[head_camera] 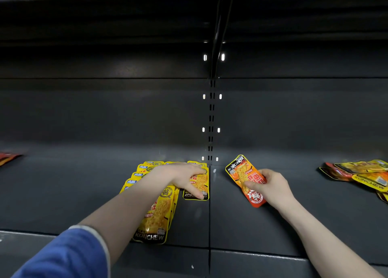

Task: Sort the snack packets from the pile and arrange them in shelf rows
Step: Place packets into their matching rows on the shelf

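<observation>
The left hand (pixel 184 178) lies palm down on a yellow packet (pixel 198 185) at the middle of the dark shelf (pixel 241 227), its fingers spread fairly straight, thumb reaching to the packet's front edge; the hand covers much of the print. Just left of that packet a row of yellow packets (pixel 154 212) runs overlapped from the shelf's front edge toward the back, and the forearm hides the middle of the row, so its count cannot be made out. A blue sleeve (pixel 69 254) fills the lower left corner.

The right hand (pixel 273 186) grips an orange packet (pixel 245 177) just right of the shelf's centre seam, thumb on top and fingers curled beneath; whether the packet touches the shelf or is lifted off it cannot be told.

Toward the right edge of the shelf lies the pile of packets (pixel 361 172), yellow and red ones heaped across each other, cut off by the frame. At the far left edge a red packet (pixel 9 157) shows only in part and blurred.
</observation>
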{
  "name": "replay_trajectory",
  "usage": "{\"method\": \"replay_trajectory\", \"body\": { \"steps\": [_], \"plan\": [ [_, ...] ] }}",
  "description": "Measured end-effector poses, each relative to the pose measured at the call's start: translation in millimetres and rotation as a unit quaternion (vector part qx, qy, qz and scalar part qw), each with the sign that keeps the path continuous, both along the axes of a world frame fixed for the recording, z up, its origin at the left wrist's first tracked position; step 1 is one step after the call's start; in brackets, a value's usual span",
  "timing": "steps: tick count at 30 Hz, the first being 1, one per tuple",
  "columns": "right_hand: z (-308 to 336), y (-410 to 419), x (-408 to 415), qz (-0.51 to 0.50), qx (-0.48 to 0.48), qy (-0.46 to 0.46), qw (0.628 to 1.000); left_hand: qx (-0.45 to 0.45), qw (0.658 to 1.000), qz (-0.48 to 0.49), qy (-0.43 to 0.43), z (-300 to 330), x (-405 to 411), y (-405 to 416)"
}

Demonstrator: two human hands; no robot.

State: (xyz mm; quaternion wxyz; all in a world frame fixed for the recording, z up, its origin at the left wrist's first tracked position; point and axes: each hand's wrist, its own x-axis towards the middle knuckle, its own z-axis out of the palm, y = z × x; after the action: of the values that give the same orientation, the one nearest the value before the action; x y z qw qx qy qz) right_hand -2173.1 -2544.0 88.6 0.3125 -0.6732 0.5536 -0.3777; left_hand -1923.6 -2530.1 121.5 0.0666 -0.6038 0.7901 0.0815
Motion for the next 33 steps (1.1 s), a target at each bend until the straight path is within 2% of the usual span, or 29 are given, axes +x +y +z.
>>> {"method": "replay_trajectory", "body": {
  "steps": [5,10,18,24,33],
  "plan": [
    [-0.6,-0.4,0.0,0.002,0.006,-0.01,1.0,0.002,1.0,0.018,-0.003,-2.3,3.8,-3.3],
    [-1.2,0.2,-0.8,0.016,0.027,-0.067,0.997,-0.005,1.0,0.021,0.001,-0.1,4.3,-2.5],
    [4.3,6.2,0.3,0.046,0.084,-0.183,0.979,-0.121,0.989,0.04,0.072,9.3,6.5,9.6],
    [20.5,16.0,21.2,0.102,0.081,-0.203,0.971,-0.267,0.95,0.131,0.097,21.8,31.8,44.0],
    [35.3,54.0,121.3,0.141,0.057,-0.199,0.968,-0.292,0.926,0.226,0.086,14.6,128.2,122.0]
  ]
}}
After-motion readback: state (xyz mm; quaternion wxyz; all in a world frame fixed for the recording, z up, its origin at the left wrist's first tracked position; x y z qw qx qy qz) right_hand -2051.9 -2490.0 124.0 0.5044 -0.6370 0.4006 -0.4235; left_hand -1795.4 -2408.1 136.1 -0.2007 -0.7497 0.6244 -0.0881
